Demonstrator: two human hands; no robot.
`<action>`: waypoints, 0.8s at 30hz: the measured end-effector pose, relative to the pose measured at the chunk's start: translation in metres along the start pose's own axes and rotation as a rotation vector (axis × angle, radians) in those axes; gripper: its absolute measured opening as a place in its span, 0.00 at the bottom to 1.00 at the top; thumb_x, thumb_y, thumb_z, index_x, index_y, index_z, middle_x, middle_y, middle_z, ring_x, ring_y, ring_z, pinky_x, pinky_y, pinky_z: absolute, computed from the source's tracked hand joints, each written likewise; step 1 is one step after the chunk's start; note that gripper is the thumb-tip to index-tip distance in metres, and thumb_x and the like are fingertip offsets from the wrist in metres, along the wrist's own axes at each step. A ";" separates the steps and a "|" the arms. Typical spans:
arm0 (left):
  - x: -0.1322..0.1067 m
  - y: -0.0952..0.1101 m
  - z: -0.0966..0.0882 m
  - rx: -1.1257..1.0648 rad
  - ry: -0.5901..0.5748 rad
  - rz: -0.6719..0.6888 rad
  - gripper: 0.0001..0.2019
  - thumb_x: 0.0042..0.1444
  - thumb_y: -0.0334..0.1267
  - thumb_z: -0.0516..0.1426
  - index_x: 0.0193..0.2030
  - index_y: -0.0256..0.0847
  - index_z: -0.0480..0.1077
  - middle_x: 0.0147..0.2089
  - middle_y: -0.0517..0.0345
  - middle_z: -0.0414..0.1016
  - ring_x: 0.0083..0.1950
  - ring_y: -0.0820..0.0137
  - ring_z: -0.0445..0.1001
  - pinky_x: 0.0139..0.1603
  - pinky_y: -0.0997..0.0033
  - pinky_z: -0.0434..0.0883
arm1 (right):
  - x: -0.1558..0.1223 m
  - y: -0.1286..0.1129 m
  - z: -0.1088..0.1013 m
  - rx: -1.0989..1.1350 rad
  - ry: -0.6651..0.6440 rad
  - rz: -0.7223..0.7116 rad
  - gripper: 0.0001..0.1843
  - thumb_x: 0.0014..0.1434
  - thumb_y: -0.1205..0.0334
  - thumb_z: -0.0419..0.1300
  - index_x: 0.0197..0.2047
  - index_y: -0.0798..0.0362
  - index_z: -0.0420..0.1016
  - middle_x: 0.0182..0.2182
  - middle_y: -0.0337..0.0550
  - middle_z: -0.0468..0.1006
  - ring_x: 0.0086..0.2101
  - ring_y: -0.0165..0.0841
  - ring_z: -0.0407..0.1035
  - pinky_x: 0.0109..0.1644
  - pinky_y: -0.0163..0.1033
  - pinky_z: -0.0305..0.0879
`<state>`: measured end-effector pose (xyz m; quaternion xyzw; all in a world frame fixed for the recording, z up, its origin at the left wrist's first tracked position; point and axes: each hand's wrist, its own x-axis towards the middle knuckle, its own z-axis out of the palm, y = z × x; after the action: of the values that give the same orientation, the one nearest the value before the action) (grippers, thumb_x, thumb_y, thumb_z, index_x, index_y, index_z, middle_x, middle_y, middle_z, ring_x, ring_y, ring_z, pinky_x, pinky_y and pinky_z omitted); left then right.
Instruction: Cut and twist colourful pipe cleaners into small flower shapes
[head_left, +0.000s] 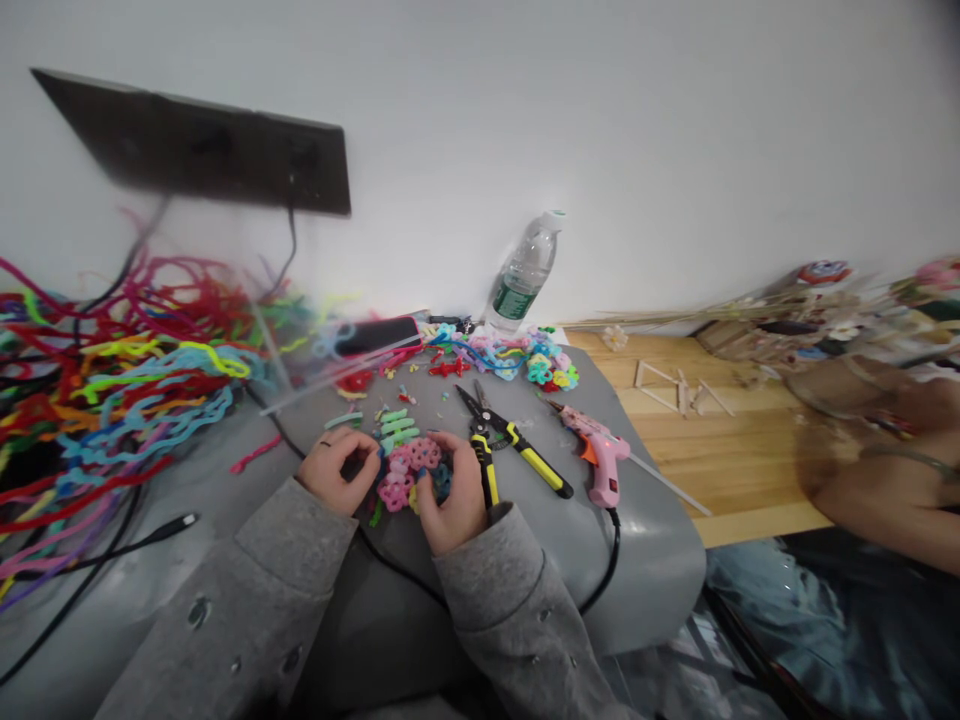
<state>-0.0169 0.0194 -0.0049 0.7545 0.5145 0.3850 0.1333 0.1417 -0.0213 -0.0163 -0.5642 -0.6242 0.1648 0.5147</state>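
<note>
Both hands work a pink flower cluster (409, 470) lying on the grey bench (645, 560), just left of the yellow-handled snips (502, 440): left hand (337, 470) curled, fingers pinched at the cluster's left edge near a green piece, grip on it unclear; right hand (450, 495) half-closed, fingers touching the cluster's right side. Right of the snips lies a pink glue gun (600, 455), behind them a pile of small coloured flowers (517, 355), a bottle (523, 272) and a phone (379, 335). Far left of the snips sits a heap of pipe cleaners (112, 380); far right, another person's arm (877, 480).
</note>
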 end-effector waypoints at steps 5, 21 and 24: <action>-0.002 -0.001 0.000 -0.016 0.020 -0.028 0.08 0.52 0.36 0.51 0.26 0.40 0.68 0.25 0.57 0.73 0.29 0.67 0.72 0.31 0.68 0.67 | 0.001 0.001 -0.001 -0.030 -0.008 -0.020 0.22 0.47 0.72 0.53 0.48 0.54 0.64 0.38 0.48 0.71 0.39 0.40 0.67 0.44 0.48 0.65; -0.007 -0.004 0.000 -0.077 0.123 -0.167 0.06 0.56 0.36 0.51 0.30 0.41 0.66 0.29 0.59 0.68 0.31 0.69 0.69 0.32 0.71 0.64 | 0.001 0.000 -0.003 0.147 0.030 -0.077 0.24 0.44 0.76 0.53 0.46 0.52 0.64 0.34 0.42 0.66 0.34 0.34 0.65 0.37 0.41 0.66; -0.007 -0.005 0.001 -0.148 0.137 -0.162 0.06 0.56 0.36 0.50 0.30 0.41 0.66 0.29 0.59 0.67 0.32 0.68 0.68 0.33 0.70 0.64 | 0.002 -0.001 -0.005 0.147 0.063 -0.131 0.23 0.44 0.76 0.53 0.45 0.51 0.64 0.35 0.43 0.65 0.36 0.36 0.64 0.37 0.42 0.66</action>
<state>-0.0209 0.0150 -0.0116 0.6704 0.5519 0.4606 0.1840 0.1459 -0.0217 -0.0120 -0.4877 -0.6296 0.1582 0.5837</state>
